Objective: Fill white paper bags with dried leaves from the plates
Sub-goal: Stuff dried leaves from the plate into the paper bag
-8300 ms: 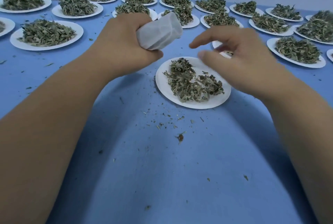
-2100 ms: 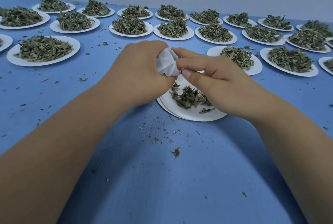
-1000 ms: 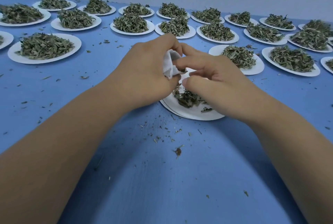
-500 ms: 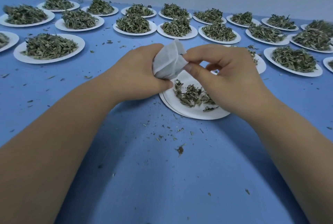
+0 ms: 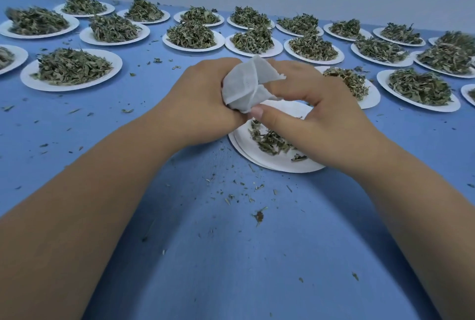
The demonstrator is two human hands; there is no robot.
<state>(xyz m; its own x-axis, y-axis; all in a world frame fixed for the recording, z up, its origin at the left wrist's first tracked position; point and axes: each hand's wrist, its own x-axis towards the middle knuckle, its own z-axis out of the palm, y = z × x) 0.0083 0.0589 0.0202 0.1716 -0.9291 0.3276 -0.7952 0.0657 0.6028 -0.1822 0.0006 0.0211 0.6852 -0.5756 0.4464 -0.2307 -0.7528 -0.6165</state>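
A white paper bag (image 5: 246,85) is held up between both hands at the centre of the view. My left hand (image 5: 203,103) grips its left side, fingers wrapped round it. My right hand (image 5: 316,114) pinches the bag's right side, thumb pressed under its lower edge. Directly beneath, a white plate (image 5: 270,162) holds a small remainder of dried leaves (image 5: 270,139). My right hand hides part of that plate.
Several white plates piled with dried leaves stand in rows across the blue table, such as one at the left (image 5: 72,70) and one at the right (image 5: 419,88). Leaf crumbs (image 5: 239,196) are scattered on the table in front of the near plate.
Since 8 seconds ago the pile on the near plate has shrunk. My right hand has come to the bag, and in the last second both hands have lifted and turned it.
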